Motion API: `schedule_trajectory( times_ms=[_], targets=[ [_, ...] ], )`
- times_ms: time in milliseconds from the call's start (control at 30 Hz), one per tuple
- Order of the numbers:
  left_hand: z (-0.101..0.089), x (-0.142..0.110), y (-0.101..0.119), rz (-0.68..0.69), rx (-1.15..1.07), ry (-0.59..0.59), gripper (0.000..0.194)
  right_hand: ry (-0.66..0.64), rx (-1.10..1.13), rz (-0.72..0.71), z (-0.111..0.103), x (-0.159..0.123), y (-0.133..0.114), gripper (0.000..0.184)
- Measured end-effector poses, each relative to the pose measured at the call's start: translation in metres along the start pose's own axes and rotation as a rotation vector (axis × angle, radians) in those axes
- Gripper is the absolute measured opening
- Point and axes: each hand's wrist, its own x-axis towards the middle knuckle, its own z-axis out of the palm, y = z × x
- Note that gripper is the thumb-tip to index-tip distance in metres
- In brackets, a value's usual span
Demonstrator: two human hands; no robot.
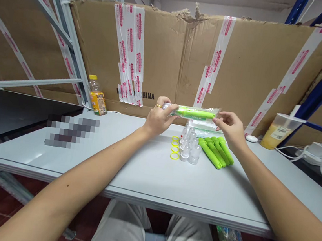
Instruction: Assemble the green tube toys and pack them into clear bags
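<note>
Head view: left hand (pixel 160 117) and right hand (pixel 231 126) outstretched, one packet (pixel 198 114) level in both grips, four rings (pixel 174 159), four tubes (pixel 215 156).

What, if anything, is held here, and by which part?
A clear plastic packet with a bright green piece inside: the left hand grips its left end, the right hand pinches its right end.

The pouch (pixel 199 113) is clear, glossy plastic film; the green tubes (pixel 216 153), transparent caps (pixel 185 152) and yellow rings (pixel 174 159) appear to be smooth plastic. The tabletop (pixel 148 174) is smooth with a low sheen, while the far panel (pixel 165 57) is matt cardboard, rough along its torn upper edge.
</note>
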Motion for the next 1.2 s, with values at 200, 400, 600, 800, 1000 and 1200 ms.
schedule_trajectory(
  times_ms=[200, 400, 600, 800, 1000, 1200],
  targets=[
    [-0.005, 0.003, 0.016, 0.052, 0.0, 0.003, 0.032, -0.212, 0.115, 0.028, -0.011, 0.002, -0.005, 0.044],
    [0.0, 0.001, 0.016, 0.015, -0.01, 0.017, 0.039, -0.248, 0.36, 0.132, -0.003, -0.001, -0.002, 0.035],
    [0.0, 0.0, 0.017, -0.061, -0.035, -0.083, 0.04, -0.174, 0.253, 0.129, -0.005, 0.001, -0.004, 0.039],
    [-0.004, 0.001, 0.021, -0.054, -0.063, -0.147, 0.04, -0.161, 0.295, 0.124, -0.006, 0.001, -0.006, 0.037],
    [-0.002, 0.0, 0.022, 0.015, -0.103, -0.106, 0.033, -0.115, 0.404, 0.139, -0.006, 0.002, -0.007, 0.032],
    [-0.004, 0.0, 0.022, 0.031, -0.098, -0.103, 0.026, -0.111, 0.498, 0.151, -0.008, 0.003, -0.007, 0.032]
  ],
)
